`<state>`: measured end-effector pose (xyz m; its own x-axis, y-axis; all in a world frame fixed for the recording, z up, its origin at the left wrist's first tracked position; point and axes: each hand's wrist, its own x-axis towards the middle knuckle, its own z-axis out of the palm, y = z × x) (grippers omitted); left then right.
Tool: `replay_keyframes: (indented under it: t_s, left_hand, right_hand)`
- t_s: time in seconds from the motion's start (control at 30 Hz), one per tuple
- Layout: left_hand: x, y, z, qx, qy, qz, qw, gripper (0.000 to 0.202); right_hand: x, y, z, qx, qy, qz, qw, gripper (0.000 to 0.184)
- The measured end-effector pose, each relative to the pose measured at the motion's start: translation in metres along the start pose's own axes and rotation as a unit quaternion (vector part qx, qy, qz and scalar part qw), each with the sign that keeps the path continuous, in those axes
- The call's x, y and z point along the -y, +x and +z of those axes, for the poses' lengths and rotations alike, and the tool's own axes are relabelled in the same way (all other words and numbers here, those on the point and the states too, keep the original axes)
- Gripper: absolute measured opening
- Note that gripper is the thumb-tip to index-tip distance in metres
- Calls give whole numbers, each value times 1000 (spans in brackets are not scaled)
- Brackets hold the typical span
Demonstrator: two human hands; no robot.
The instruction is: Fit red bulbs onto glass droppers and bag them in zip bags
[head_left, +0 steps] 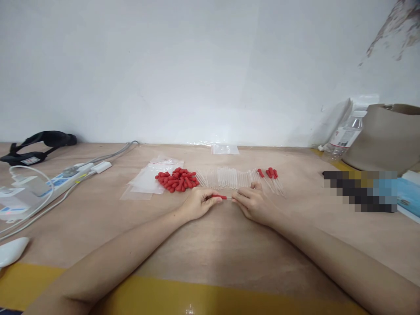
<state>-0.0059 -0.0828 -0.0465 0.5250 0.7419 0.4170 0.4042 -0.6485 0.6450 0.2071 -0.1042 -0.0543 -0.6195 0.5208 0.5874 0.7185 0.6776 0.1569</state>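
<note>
Between finger and thumb, my left hand (200, 204) pinches a red rubber dropper bulb (222, 197). My right hand (252, 204) is closed on a thin glass dropper tube (229, 198), whose end meets the bulb's mouth; how deep it sits inside I cannot tell. Just beyond my left hand lies a heap of red rubber bulbs (179, 180). A row of clear glass tubes (227, 178) stretches behind both hands. To the right of that row rest several droppers with red bulbs on their tubes (271, 173).
Clear plastic bags (147, 178) lie left of the heap, and a small bag (225, 150) lies by the wall. A power strip with cables (54, 183) and a black strap (39, 146) occupy the left. On the right stand a plastic bottle (347, 136) and a grey-brown bin (382, 140).
</note>
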Motion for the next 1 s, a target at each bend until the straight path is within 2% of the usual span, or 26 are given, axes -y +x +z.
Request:
replay_keyframes:
  t_s: [0.13,0.23,0.3,0.47,0.77,1.0]
  left_hand:
    - [-6,-1,2,1,44,78,996,34]
    - [-6,0,7,17,40,99,994,25]
    - [-5,0,8,19,41,94,995,21]
    - [-5,-1,8,54,41,43,997,27]
    - [-7,1,4,108,-11,-12,994,32]
    - [-3,1,4,79,15,-1,997,28]
  right_hand:
    - [2,3,-1,25,67,40,997,27]
    - [8,5,-4,30,79,49,995,26]
    - [11,6,-5,15,78,48,996,26]
    - [13,3,1,-30,84,22,996,29]
    - [10,-3,6,-62,46,-11,997,30]
    - [13,-2,5,-53,52,6,997,30]
